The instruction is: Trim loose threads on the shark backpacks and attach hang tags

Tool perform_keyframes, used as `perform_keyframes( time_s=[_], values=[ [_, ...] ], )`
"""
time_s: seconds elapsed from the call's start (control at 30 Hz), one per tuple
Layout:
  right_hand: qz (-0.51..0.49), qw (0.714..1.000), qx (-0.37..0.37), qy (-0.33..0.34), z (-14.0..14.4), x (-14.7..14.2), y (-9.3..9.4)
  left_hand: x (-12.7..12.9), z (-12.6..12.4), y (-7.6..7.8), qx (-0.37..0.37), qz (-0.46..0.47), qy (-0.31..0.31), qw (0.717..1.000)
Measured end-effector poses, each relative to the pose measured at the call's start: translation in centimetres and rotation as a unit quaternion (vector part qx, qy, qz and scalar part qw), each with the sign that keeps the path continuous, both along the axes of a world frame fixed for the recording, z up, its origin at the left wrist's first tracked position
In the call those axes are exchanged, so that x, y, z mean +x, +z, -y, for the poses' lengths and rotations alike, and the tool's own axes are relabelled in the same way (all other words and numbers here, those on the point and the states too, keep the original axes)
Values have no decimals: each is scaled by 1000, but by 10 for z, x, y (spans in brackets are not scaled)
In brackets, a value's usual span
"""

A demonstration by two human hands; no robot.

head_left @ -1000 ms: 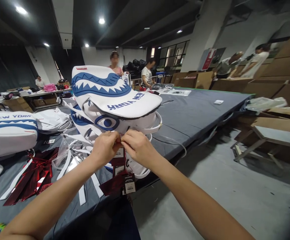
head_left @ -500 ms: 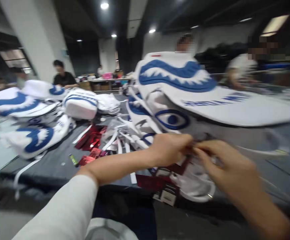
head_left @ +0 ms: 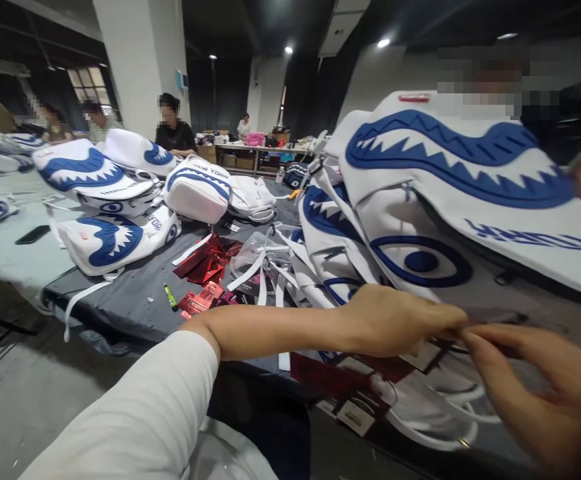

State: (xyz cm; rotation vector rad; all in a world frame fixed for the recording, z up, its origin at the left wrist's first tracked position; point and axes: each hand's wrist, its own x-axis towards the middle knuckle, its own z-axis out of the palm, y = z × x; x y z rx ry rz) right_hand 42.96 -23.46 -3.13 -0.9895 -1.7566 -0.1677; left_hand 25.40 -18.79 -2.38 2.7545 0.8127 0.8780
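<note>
A white backpack printed with a blue shark mouth and eye is shown lying at the near edge of the dark worktop. The left hand and right hand are brought together just below the eye, each grip pinched shut on a small dark fitting of the backpack that is too blurred to identify. Dark red hang tags are seen dangling beneath the hands. Red foil pieces, white straps and 4 more shark-print bags are spread further left.
</note>
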Motion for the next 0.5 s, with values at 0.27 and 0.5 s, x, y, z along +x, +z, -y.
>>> perform_keyframes(
  time_s=[0.27, 0.5],
  values=[
    [54, 998, 7, -25, 18, -18, 10, -4, 8, -1, 15, 34, 50, 998],
    [-45, 997, -36, -58, 18, -23, 1, -9, 2, -9, 29, 102, -11, 994]
  ],
)
